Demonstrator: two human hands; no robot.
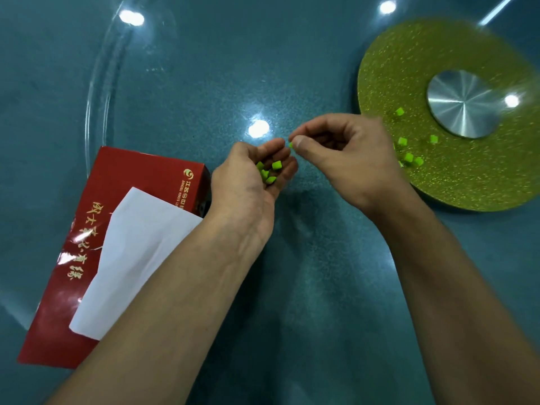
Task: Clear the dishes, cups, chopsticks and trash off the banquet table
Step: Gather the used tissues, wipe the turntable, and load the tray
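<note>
Head view looks down on a teal desk (190, 92) with a clear glass turntable rim (96, 92) curving across it. The left hand (251, 176) is turned palm up and cupped, its fingers curled loosely around several small green cubes (270, 172) resting in the palm. The right hand (344, 153) sits just beside it, thumb and forefinger pinching one more green piece (290, 145) right at the left hand's fingertips. The remaining fingers of the right hand are curled under.

More loose green cubes (409, 157) lie scattered on a glittery gold disc (467, 182) to the right, close behind the right hand; another (400, 111) sits nearer the disc's round silver hub (464, 103).

On the left, a red tissue box (122, 182) with gold lettering lies on the desk, a white tissue (137, 252) sticking out of its top. The left forearm crosses over the box's lower corner. Bright ceiling lights reflect off the glass.
</note>
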